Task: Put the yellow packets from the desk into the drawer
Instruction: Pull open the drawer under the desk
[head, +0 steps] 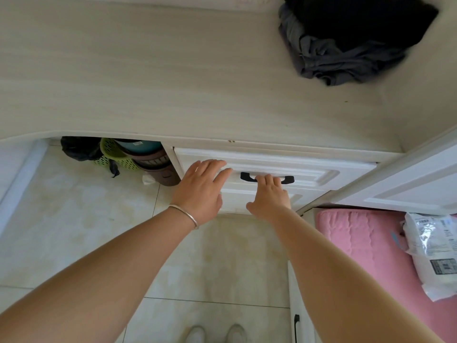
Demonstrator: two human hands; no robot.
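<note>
At centre frame the right hand [269,194] curled its fingers over the black handle [267,179] of the white drawer [316,173], which sat shut under the worktop [148,82]. The left hand [201,188] lay flat, fingers straight, against the drawer front (a bangle [184,215] on that wrist). Dark clothes [351,43] were heaped at upper right.

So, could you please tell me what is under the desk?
Stacked baskets, a dark bag and a closed drawer; its contents are hidden.
</note>
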